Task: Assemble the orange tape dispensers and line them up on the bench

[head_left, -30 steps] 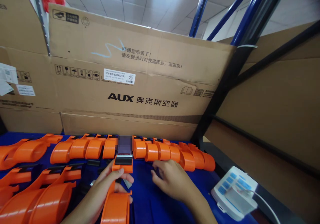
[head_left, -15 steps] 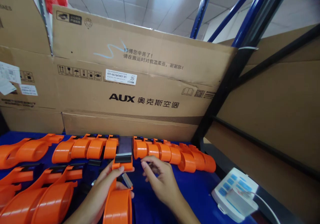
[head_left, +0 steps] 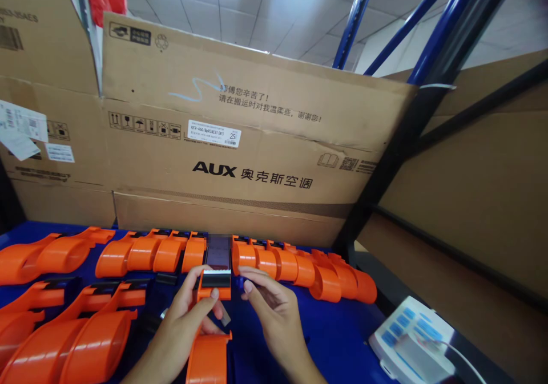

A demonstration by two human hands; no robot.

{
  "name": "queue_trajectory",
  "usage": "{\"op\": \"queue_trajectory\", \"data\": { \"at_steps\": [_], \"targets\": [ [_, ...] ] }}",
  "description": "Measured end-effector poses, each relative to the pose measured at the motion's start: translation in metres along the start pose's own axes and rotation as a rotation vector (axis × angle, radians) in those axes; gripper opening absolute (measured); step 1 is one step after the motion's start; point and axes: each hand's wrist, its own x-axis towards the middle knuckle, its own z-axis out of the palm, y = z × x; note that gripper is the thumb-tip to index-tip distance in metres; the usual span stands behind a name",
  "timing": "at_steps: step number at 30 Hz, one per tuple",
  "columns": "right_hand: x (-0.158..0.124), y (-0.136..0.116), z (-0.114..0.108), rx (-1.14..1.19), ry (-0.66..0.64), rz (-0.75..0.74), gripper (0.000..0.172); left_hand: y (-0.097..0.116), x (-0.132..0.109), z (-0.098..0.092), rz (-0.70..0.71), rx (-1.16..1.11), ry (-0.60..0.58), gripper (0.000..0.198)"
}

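Note:
My left hand [head_left: 182,318] is closed around the neck of an orange tape dispenser [head_left: 208,358], thumb pressed on its front. A black strip with a pale serrated blade [head_left: 216,271] tops the dispenser, and its round orange body hangs below the hand. A flat grey piece [head_left: 225,315] shows beside the fingers. Just right of the blade, my right hand [head_left: 278,310] pinches a small dark blue piece [head_left: 240,284] between thumb and fingertips. Its exact kind is too small to tell. The blue piece seems slightly apart from the dispenser.
Several more orange dispensers [head_left: 166,253] line the back of the blue surface [head_left: 338,338], others [head_left: 96,344] the left front. A dark rectangular item [head_left: 219,251] stands behind the blade. At right is a white device with blue keys [head_left: 411,338] and a cable. Cardboard [head_left: 257,201] walls the back.
The small blue piece now shows in my right fingertips, which have closed and come nearer the dispenser. The dispenser's blade end has tilted slightly. The view has shifted a little to the left.

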Motion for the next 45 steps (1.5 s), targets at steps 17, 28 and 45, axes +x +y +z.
{"op": "queue_trajectory", "data": {
  "at_steps": [17, 28, 45],
  "targets": [
    [-0.014, 0.005, 0.009, -0.31, -0.052, -0.222, 0.015, -0.001, -0.002, 0.004, -0.007, -0.082, -0.03, 0.042],
    [-0.007, 0.001, -0.01, -0.601, -0.304, -0.431, 0.01, -0.003, 0.002, 0.001, -0.045, -0.047, -0.078, 0.048],
    [-0.015, -0.015, -0.008, -0.212, -0.195, -0.13, 0.021, 0.005, -0.002, 0.005, -0.094, -0.235, -0.093, 0.082]
  ]
}}
